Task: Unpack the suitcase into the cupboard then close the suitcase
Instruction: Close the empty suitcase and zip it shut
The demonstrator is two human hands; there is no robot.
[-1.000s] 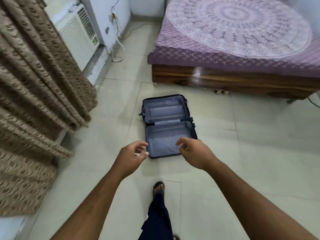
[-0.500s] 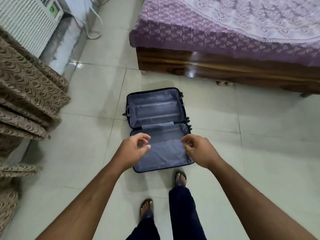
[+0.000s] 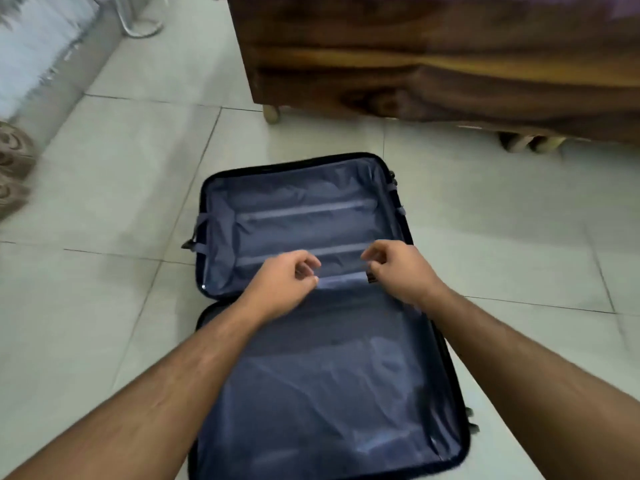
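Pale glossy floor tiles (image 3: 114, 188) carry the suitcase (image 3: 311, 375), which lies flat and fully open, its two halves spread one beyond the other away from the person. Both halves show only their blue-grey lining (image 3: 332, 386); the far half has two lighter seams running across it. A dark wooden bed frame (image 3: 433, 64) stands on short feet just past the suitcase's far edge, and a patterned brown curtain (image 3: 14, 168) shows at the left border.

Both forearms reach forward over the near half. Left hand (image 3: 282, 284) and right hand (image 3: 398, 271) hover near each other above the hinge line where the halves meet, with a stretch of lining showing between them. Each grip has its fingers loosely curled inward with nothing visibly in them; motion blur makes it impossible to say whether the fingertips touch the lining. So the suitcase lies directly under both grips, its near half beneath the forearms and its far half just beyond the knuckles
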